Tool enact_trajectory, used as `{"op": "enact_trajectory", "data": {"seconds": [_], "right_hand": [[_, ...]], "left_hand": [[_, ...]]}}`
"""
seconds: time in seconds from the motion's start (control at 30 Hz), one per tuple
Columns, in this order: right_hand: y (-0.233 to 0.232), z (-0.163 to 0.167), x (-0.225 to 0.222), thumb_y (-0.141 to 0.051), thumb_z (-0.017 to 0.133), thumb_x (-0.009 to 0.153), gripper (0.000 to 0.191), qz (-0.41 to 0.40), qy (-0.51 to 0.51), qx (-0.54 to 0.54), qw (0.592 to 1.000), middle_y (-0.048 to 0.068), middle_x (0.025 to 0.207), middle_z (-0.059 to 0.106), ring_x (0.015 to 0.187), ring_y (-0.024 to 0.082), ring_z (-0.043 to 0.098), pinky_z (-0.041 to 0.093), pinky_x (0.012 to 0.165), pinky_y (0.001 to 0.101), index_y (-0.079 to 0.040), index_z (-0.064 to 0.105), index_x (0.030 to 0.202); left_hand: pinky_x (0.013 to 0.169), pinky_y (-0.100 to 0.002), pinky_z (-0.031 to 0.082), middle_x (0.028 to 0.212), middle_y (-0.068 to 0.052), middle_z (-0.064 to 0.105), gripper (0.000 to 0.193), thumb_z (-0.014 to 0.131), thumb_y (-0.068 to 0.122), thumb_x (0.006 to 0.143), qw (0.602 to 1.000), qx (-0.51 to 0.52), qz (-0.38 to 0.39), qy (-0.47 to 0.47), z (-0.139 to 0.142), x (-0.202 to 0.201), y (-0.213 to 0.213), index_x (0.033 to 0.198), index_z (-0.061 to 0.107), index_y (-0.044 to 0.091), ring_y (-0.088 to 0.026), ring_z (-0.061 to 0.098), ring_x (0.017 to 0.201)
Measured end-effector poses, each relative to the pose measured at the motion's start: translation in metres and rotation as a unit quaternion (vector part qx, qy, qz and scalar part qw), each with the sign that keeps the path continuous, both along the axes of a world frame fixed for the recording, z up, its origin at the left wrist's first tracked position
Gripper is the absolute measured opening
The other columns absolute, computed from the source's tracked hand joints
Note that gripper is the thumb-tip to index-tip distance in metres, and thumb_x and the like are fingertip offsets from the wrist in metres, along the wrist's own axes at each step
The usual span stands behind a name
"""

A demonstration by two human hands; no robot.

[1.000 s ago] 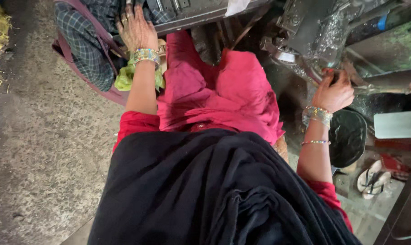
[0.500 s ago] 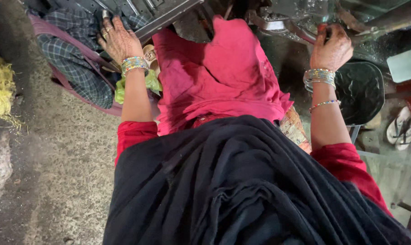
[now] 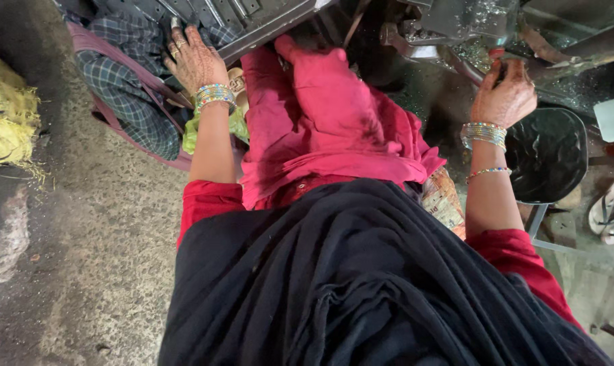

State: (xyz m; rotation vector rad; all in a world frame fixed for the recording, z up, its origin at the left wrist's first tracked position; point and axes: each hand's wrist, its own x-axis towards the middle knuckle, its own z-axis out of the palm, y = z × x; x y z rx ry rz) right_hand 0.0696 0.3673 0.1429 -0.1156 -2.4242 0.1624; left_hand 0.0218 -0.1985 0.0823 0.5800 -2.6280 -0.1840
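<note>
My left hand (image 3: 193, 62) lies flat with spread fingers on the edge of a dark metal machine bed (image 3: 253, 24) at the top left. My right hand (image 3: 505, 95) is closed around a red-tipped metal lever (image 3: 498, 57) of the machine at the top right. Both wrists carry coloured bangles. My red dress (image 3: 327, 129) and a black shawl (image 3: 361, 285) fill the middle and bottom of the view.
A checked cloth bag with a pink strap (image 3: 127, 81) sits under the machine at the left. A yellow fibre bundle (image 3: 9, 115) lies on the concrete floor. A black seat (image 3: 547, 156) and a sandal (image 3: 612, 207) are at the right.
The view has swung to the right and down, so both hands sit lower in the picture. The left hand stays on the machine bed and the right hand stays on the lever.
</note>
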Motion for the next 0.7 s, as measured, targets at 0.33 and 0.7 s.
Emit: {"op": "enact_trajectory", "data": {"seconds": [0.33,0.7], "right_hand": [[0.001,-0.015,0.008,-0.018,0.069,0.099,0.011,-0.030,0.011,-0.004,0.999,0.017,0.087,0.070,0.074,0.040,0.066,0.048,0.060,0.0512,-0.007,0.068,0.098],[-0.003,-0.023,0.018,-0.018,0.071,0.099,0.011,-0.045,-0.020,-0.080,0.996,0.016,0.088,0.072,0.079,0.039,0.068,0.049,0.065,0.0525,-0.008,0.070,0.096]], "left_hand": [[0.108,-0.062,0.038,0.147,-0.014,0.047,0.044,0.069,0.025,0.091,0.999,-0.036,0.018,-0.023,-0.013,-0.008,-0.002,0.131,0.055,0.014,-0.035,0.050,0.130],[0.106,-0.064,0.038,0.150,-0.016,0.044,0.050,0.069,0.026,0.094,0.998,-0.044,0.015,-0.041,-0.026,-0.006,-0.004,0.139,0.050,0.012,-0.039,0.046,0.134]]}}
